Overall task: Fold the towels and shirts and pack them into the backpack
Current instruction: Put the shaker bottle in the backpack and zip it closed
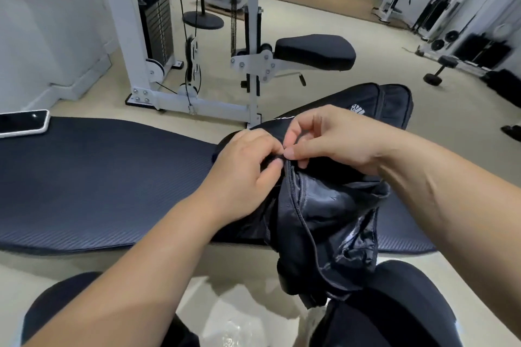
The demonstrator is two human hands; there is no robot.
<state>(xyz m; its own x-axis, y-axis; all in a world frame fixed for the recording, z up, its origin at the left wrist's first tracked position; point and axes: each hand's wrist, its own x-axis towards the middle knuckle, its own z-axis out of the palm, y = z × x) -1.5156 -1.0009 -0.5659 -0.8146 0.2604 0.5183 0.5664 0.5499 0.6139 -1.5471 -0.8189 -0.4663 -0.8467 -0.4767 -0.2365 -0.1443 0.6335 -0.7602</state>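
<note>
While thumb and curled fingers of the right hand [329,138] pinch the zipper [293,191] at its top and the left hand [248,160] grips the fabric beside it, the black backpack [338,211] gapes open across the mat's [98,177] right end, overhanging its near edge, its white logo [357,109] partly hidden and unreadable, with a phone [22,122] at the far-left corner.

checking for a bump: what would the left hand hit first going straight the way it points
Probably the right hand: the left hand points right across the backpack, and their fingers nearly touch at the zipper. Depth is unclear.
</note>
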